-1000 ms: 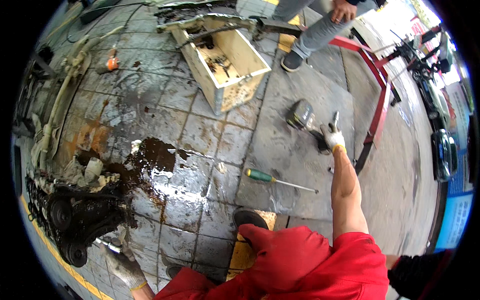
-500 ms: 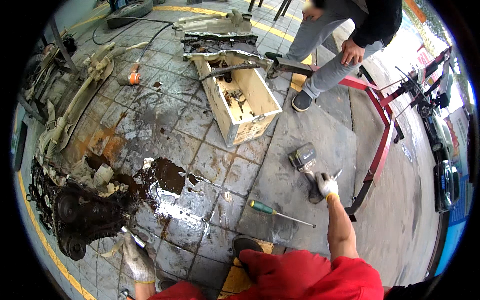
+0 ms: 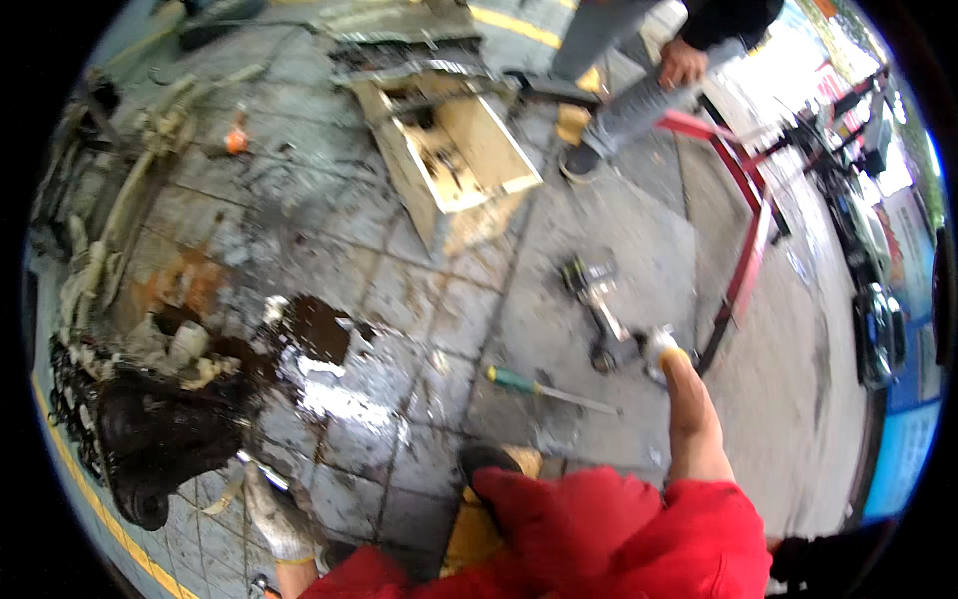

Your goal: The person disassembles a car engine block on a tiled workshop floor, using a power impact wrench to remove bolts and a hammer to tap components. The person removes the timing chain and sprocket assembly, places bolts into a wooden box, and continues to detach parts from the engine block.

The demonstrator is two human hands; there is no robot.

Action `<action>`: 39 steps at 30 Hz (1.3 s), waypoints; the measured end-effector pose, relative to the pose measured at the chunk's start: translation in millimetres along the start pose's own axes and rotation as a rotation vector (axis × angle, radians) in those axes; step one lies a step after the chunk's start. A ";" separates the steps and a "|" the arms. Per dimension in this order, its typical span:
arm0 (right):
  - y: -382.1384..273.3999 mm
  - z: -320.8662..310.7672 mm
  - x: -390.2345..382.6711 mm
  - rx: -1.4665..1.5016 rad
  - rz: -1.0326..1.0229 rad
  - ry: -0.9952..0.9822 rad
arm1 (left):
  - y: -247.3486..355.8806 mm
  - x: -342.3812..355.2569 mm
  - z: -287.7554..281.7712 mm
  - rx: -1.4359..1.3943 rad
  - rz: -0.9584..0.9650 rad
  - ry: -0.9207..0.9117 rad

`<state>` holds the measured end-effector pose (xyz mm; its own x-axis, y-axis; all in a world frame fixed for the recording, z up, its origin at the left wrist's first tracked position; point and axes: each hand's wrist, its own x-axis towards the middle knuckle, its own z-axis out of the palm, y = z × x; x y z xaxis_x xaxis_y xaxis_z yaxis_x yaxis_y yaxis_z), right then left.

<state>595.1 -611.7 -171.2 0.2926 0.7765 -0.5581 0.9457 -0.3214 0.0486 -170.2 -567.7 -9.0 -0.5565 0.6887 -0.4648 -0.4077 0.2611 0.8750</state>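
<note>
My left hand (image 3: 274, 514), in a soiled pale glove, is closed round a chrome metal bar (image 3: 267, 472). The bar's tip is close to the dark, oily engine block (image 3: 165, 449) on the floor at left. My right hand (image 3: 661, 349), gloved and blurred, reaches over the grey floor plate (image 3: 639, 240). Just left of it lies a cordless impact wrench (image 3: 597, 290); motion smears the fingers, so whatever they hold cannot be made out. Nearer to me a screwdriver (image 3: 514, 379) with a green handle lies on the plate.
A cream bin (image 3: 489, 197) with small parts inside stands ahead, dirty engine covers (image 3: 404, 55) behind it. A co-worker's leg (image 3: 634, 110) is beside a red metal stand (image 3: 743, 275). Dark oil (image 3: 319, 334) pools on the tiles. An orange-ended air tool (image 3: 237, 140) lies farther left.
The whole view has shifted, so the scene sits higher. My right hand has moved slightly right, away from the impact wrench. My left hand stays on the chrome bar.
</note>
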 end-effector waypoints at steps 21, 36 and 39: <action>-21.2 21.8 -49.0 -0.078 -0.109 0.061 | -24.0 7.9 3.9 0.176 -0.040 -0.165; -57.4 -3.5 -93.2 -0.144 -0.235 0.111 | 23.7 22.6 54.3 0.965 0.486 -0.826; -58.1 -24.2 -89.7 -0.192 -0.243 0.092 | 55.1 48.4 120.3 1.085 1.418 -0.939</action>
<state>517.2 -649.5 -103.9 0.0584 0.8665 -0.4958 0.9963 -0.0196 0.0832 -132.5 -438.6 33.0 0.5935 0.7100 0.3791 0.6138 -0.7039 0.3574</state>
